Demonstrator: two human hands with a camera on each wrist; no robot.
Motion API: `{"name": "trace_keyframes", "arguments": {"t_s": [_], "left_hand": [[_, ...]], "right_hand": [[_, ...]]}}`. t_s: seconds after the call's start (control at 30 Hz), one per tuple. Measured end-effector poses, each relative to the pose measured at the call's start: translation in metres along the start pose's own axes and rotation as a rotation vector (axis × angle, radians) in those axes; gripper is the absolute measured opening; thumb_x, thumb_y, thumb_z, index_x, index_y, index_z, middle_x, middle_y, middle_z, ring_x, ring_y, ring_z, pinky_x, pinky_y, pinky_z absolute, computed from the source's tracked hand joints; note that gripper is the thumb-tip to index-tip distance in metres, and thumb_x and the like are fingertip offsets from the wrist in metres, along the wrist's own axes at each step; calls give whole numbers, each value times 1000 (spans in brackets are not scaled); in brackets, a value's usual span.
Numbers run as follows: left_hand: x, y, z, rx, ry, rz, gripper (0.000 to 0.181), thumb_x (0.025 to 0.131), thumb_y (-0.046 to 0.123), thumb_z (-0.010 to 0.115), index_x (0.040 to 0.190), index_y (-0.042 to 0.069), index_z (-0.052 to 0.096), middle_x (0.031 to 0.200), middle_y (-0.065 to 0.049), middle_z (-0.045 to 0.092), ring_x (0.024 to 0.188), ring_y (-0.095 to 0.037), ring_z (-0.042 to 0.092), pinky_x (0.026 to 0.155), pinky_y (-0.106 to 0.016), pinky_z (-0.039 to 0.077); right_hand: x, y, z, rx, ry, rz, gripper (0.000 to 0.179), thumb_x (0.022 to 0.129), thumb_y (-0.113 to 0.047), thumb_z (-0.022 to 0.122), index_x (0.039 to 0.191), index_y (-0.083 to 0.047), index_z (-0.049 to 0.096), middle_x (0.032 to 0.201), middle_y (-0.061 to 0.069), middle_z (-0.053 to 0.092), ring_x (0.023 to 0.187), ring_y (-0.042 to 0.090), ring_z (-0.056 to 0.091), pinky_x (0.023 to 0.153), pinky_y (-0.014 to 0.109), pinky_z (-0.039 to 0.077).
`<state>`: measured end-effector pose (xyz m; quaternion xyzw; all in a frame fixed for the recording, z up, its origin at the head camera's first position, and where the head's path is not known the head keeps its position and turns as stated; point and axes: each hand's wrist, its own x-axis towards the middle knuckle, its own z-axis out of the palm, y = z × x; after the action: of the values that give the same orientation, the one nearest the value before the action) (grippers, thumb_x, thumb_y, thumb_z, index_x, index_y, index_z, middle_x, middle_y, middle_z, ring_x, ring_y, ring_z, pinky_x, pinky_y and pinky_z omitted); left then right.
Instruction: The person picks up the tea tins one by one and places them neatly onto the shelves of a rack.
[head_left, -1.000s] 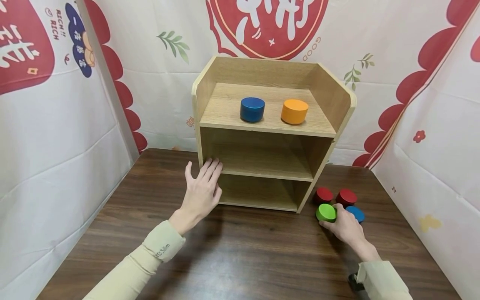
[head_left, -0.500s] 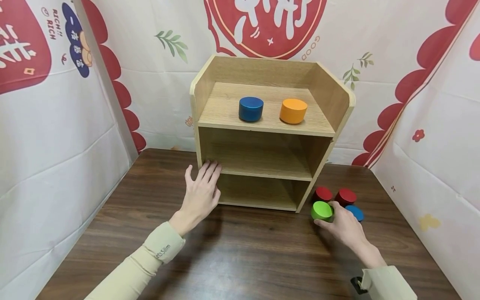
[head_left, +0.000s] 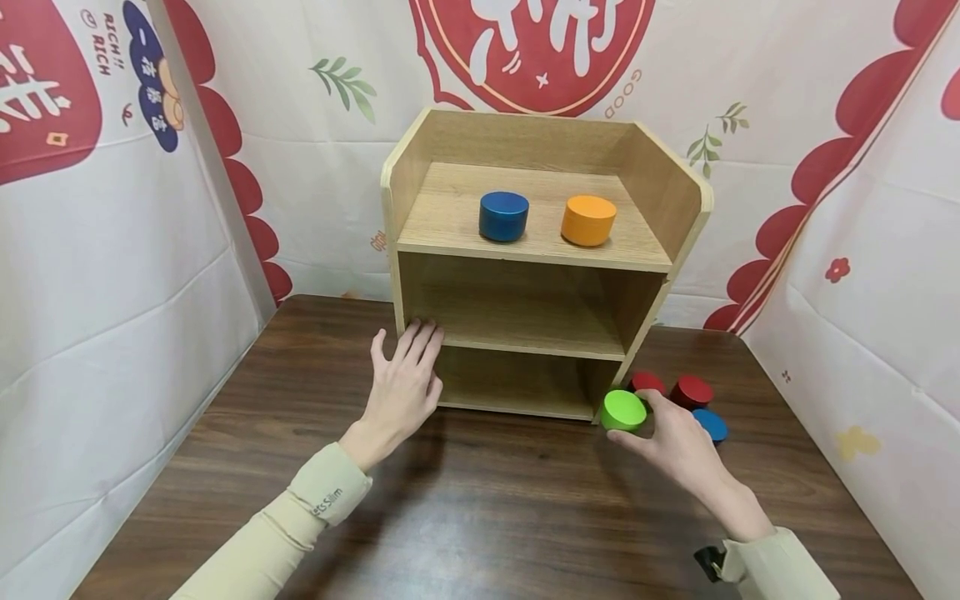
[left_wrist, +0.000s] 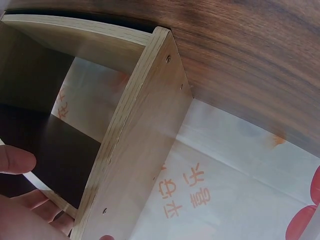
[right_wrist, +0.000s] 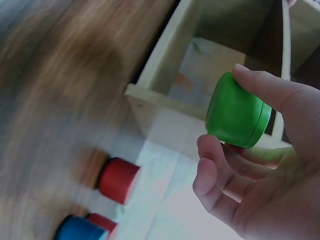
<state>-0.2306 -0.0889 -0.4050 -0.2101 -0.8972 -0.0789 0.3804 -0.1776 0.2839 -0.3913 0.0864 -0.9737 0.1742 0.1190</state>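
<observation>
My right hand (head_left: pixel 678 442) holds a green round container (head_left: pixel 623 410) between thumb and fingers, tilted and in front of the shelf's lower right corner. A seam runs around the container (right_wrist: pixel 237 110) in the right wrist view. My left hand (head_left: pixel 401 379) rests on the left side of the wooden shelf (head_left: pixel 513 346) at its middle board, fingers fairly straight. In the left wrist view, the thumb (left_wrist: pixel 17 160) lies on one side of that board and the other fingers on the other. A blue container (head_left: pixel 503 217) and an orange container (head_left: pixel 588 221) stand on the top board.
Two red containers (head_left: pixel 692 392) and a blue one (head_left: pixel 710 425) stand on the dark wooden table (head_left: pixel 510 508), right of the shelf. Printed white cloth (head_left: pixel 315 192) hangs behind the shelf and along both sides.
My right hand has moved left with the green container, from beside the red and blue containers to the shelf's lower right corner, tilting it. My left hand has stayed in place.
</observation>
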Motion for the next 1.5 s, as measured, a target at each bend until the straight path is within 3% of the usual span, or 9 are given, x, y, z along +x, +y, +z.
{"name": "trace_keyframes", "arguments": {"t_s": [0.13, 0.37, 0.53, 0.77, 1.0, 1.33, 1.5], "left_hand": [[-1, 0, 0, 2, -6, -2, 63, 77, 10, 59, 139, 6, 49, 142, -10, 52, 134, -28, 45, 105, -67, 24], [-2, -1, 0, 1, -18, -13, 63, 77, 10, 61, 139, 6, 49, 142, -9, 52, 134, -28, 45, 105, -66, 24], [0, -1, -1, -9, -6, -16, 57, 79, 9, 59, 135, 7, 53, 139, -10, 55, 132, -28, 48, 105, -67, 26], [2, 0, -2, -7, -13, -24, 56, 78, 10, 60, 134, 7, 55, 138, -9, 57, 131, -28, 49, 105, -66, 27], [2, 0, -1, 0, -19, -23, 57, 78, 11, 61, 134, 8, 54, 139, -9, 55, 132, -27, 48, 105, -64, 27], [3, -1, 1, -3, -2, -19, 57, 78, 10, 61, 135, 9, 53, 139, -8, 55, 132, -26, 47, 105, -63, 27], [2, 0, 1, -8, -4, -24, 58, 78, 10, 62, 135, 9, 52, 140, -8, 54, 133, -26, 46, 106, -63, 26]], "right_hand": [[4, -13, -3, 20, 16, -26, 65, 70, -39, 82, 116, -2, 56, 82, 5, 61, 65, 15, 49, 55, 26, 38], [15, -36, -7, 42, 47, -87, 64, 72, -45, 81, 116, -4, 58, 97, 10, 68, 80, 21, 60, 63, 33, 47], [28, -55, -13, 53, 38, -125, 63, 72, -46, 80, 116, -6, 58, 92, 8, 67, 74, 18, 56, 58, 29, 43], [46, -78, -20, 77, 35, -164, 68, 74, -49, 77, 121, -5, 56, 107, 13, 69, 88, 27, 65, 71, 46, 53], [68, -96, -23, 88, 62, -212, 66, 74, -44, 79, 119, -2, 56, 95, 9, 67, 76, 21, 59, 63, 32, 47], [98, -117, -21, 125, 61, -191, 66, 76, -46, 77, 121, -3, 55, 103, 12, 67, 88, 29, 63, 73, 45, 51], [111, -127, -14, 142, 35, -162, 66, 76, -47, 76, 122, -4, 55, 102, 13, 66, 87, 29, 62, 72, 45, 51]]}}
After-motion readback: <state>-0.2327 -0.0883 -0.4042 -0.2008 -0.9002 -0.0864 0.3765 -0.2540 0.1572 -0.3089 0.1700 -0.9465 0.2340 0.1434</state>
